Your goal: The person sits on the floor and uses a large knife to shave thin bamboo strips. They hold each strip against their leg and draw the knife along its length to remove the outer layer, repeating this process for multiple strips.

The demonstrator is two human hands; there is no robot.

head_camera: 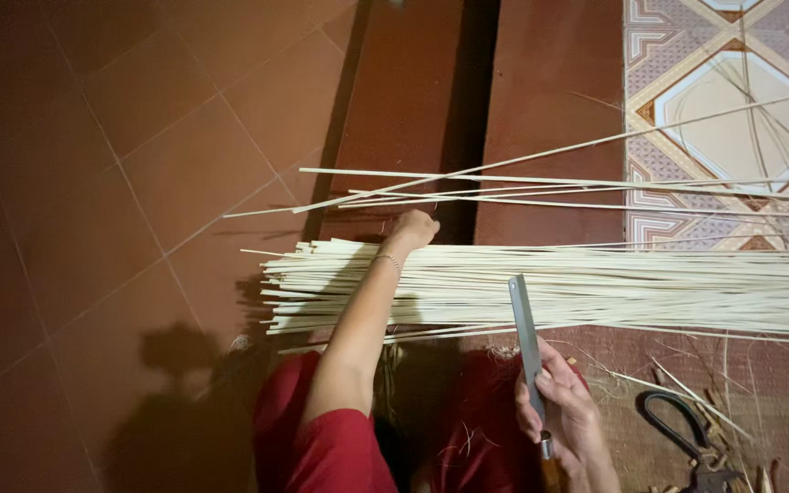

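A thick bundle of pale bamboo strips [595, 288] lies across the floor in front of me, ends pointing left. My left hand [410, 228] reaches over the bundle, fingers closed at its far edge; whether it grips a strip I cannot tell. Several loose strips [541, 183] lie beyond it, one angled up to the right. My right hand [566, 406] is shut on the handle of a long flat metal blade [524, 329] that points up over the bundle's near edge.
Red floor tiles [139, 183] fill the left. A patterned tiled section [732, 110] is at the upper right. Black-handled shears [678, 424] and scraps of fibre lie at the lower right. My red-clothed knees [340, 447] are at the bottom.
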